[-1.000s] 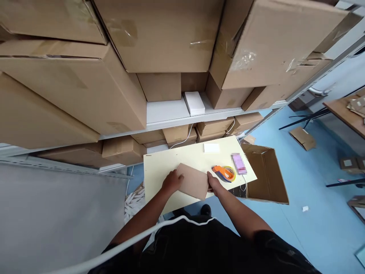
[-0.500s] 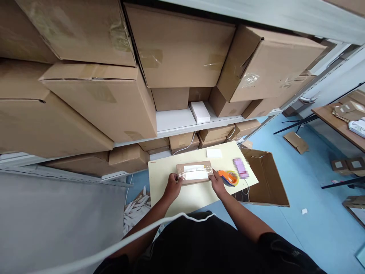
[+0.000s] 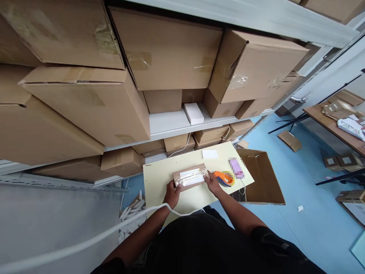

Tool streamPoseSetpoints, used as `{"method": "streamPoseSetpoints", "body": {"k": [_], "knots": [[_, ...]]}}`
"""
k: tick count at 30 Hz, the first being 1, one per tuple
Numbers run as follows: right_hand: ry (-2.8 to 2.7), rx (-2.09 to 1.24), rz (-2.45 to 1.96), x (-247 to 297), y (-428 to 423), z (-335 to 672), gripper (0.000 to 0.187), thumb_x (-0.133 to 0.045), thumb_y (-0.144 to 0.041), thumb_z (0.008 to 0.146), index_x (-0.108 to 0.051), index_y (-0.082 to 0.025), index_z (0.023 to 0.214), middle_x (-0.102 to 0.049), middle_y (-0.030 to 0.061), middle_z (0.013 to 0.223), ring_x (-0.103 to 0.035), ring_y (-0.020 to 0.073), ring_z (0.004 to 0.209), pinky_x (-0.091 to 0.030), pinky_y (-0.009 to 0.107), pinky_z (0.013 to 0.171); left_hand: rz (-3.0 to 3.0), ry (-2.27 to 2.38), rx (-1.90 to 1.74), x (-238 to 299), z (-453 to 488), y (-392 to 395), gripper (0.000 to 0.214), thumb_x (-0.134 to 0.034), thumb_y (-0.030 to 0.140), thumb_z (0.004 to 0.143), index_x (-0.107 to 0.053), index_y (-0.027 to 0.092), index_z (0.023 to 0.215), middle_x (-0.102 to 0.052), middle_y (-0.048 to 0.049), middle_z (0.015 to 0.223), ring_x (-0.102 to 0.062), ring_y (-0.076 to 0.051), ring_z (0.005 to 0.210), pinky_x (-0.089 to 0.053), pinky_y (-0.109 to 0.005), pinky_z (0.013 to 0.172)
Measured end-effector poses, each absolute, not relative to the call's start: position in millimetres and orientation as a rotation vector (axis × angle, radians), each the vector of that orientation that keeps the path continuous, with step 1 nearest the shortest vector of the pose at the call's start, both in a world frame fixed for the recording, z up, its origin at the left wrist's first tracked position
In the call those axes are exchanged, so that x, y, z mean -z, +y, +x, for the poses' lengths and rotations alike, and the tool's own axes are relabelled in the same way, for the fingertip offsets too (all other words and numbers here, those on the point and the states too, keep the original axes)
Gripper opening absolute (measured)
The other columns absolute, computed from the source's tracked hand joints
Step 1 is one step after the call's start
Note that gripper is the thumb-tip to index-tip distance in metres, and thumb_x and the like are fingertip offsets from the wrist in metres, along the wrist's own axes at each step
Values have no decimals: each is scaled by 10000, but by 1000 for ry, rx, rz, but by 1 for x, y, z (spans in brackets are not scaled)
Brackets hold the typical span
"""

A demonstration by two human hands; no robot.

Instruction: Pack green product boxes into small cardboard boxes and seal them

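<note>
A small flat cardboard parcel [image 3: 190, 176] with a white label and clear tape across its top lies on a pale yellow table [image 3: 159, 176]. My left hand [image 3: 172, 192] grips its left end with curled fingers. My right hand [image 3: 211, 182] holds its right end. An orange tape dispenser [image 3: 224, 177] sits just right of my right hand. Beyond it lies a pink item [image 3: 236, 168], and a white card [image 3: 210, 153] rests near the table's far edge.
Shelves stacked with large cardboard boxes [image 3: 85, 102] rise right behind the table. An open empty carton [image 3: 261, 175] stands on the blue floor at the table's right. White strips [image 3: 131, 209] litter the floor at left. A wooden desk [image 3: 336, 121] is far right.
The parcel has been turned over from its plain brown side to its labelled, taped side and set flat. Both hands stay at its ends. The view has tilted upward.
</note>
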State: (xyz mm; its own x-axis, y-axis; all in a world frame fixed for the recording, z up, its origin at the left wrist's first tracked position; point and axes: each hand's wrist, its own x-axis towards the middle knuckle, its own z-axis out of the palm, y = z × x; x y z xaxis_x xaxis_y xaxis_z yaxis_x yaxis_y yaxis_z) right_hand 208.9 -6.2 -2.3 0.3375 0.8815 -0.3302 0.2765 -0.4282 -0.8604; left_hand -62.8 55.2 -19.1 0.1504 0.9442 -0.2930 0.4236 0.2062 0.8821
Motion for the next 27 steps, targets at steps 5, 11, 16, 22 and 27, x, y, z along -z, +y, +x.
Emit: {"method": "streamPoseSetpoints", "body": {"k": [5, 11, 16, 22, 27], "knots": [[-1185, -1100, -1910, -6, 1, 223, 532, -517, -530, 1013, -540, -304, 1495, -730, 42, 1315, -674, 251, 1232, -497, 399, 1084, 1266, 1434, -655, 19, -58, 48, 550, -658, 541, 832, -572, 155, 1214, -665, -159, 1251, -689, -287, 1094, -529, -421, 991], [-1249, -1222, -1975, -20, 8, 255, 605, -564, -550, 981, -531, -247, 1504, -682, 100, 1397, -652, 273, 1279, -497, 408, 1071, 1235, 1505, -542, 4, -55, 52, 542, -678, 564, 768, -569, 180, 1134, -715, -130, 1149, -716, -296, 1015, -572, -437, 895], [-1279, -1313, -1906, -29, 1, 294, 504, -575, -482, 959, -622, -230, 1393, -678, 105, 1403, -649, 258, 1283, -487, 381, 1080, 1347, 1684, -461, -20, -46, 59, 454, -574, 605, 837, -621, 202, 1040, -734, -102, 1046, -708, -310, 1030, -545, -447, 940], [-1419, -1348, -1828, -38, -11, 320, 409, -542, -493, 942, -713, -208, 1180, -771, 93, 1134, -726, 268, 1064, -537, 373, 939, 1386, 1809, -491, -28, -32, 61, 443, -545, 554, 886, -631, 180, 1108, -720, -149, 1198, -699, -307, 1104, -534, -421, 972], [-1475, -1326, -1792, -35, -8, 318, 395, -540, -484, 938, -732, -210, 1147, -780, 77, 1074, -728, 259, 1015, -534, 350, 903, 1512, 1908, -490, -33, -33, 62, 535, -558, 528, 876, -624, 126, 1222, -662, -201, 1297, -681, -323, 1154, -521, -446, 1018]]}}
